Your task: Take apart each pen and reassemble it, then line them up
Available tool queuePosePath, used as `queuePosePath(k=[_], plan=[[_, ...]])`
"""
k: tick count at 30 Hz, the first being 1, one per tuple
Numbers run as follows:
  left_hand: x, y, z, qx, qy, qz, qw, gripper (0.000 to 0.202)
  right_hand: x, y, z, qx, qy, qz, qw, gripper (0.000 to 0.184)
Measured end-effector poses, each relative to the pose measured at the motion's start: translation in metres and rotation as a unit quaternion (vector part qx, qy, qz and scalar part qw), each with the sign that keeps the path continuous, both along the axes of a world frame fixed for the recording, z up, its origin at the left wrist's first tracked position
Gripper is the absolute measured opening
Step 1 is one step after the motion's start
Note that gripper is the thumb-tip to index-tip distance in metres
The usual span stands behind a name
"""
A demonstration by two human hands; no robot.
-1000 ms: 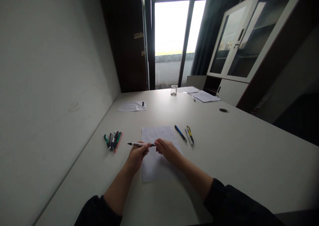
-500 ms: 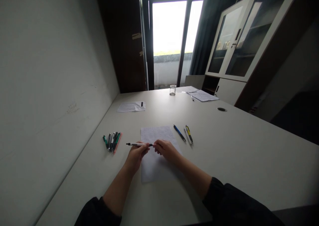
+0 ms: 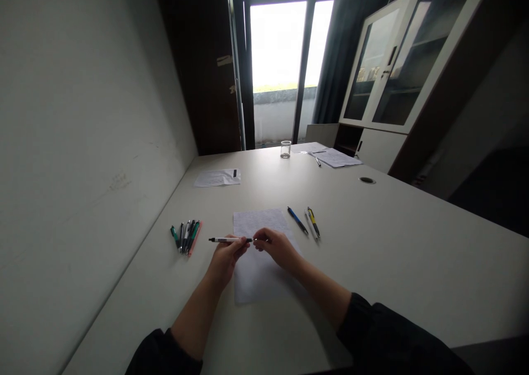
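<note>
My left hand [image 3: 226, 256] is closed round a white pen with a black tip [image 3: 225, 239], held level above the table and pointing left. My right hand [image 3: 276, 246] pinches the pen's right end with fingertips together. Both hands hover over a sheet of lined paper [image 3: 259, 254] lying flat on the white table [image 3: 392, 254]. A bunch of several pens [image 3: 187, 235] lies to the left of the sheet. To its right lie a blue pen [image 3: 298, 220], a white pen and a yellow and black pen [image 3: 313, 222].
A folded paper with a black mark [image 3: 217, 177] lies further back on the left. A small glass [image 3: 285, 148], loose sheets [image 3: 330, 157] and a pen sit at the far edge. A cable hole [image 3: 367, 180] is on the right. A wall runs along the left, a glass-door cabinet [image 3: 397, 61] stands behind.
Both hands and the pen have stayed nearly still; the view has shifted slightly.
</note>
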State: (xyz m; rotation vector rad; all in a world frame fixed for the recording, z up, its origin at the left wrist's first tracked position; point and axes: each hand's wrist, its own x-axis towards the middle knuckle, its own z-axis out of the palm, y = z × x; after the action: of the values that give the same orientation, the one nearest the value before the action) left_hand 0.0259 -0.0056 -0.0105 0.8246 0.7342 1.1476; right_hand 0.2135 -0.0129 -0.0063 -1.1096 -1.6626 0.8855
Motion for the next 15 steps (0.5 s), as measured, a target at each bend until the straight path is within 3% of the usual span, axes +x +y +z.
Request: queuePosePath(k=[15], plan=[[0.0016,-0.0008,0.0028,0.026,-0.044,0.009,0.999,0.020,0.0004,-0.0014,0.0057,0.003,0.005,-0.015,1.000,0.013]])
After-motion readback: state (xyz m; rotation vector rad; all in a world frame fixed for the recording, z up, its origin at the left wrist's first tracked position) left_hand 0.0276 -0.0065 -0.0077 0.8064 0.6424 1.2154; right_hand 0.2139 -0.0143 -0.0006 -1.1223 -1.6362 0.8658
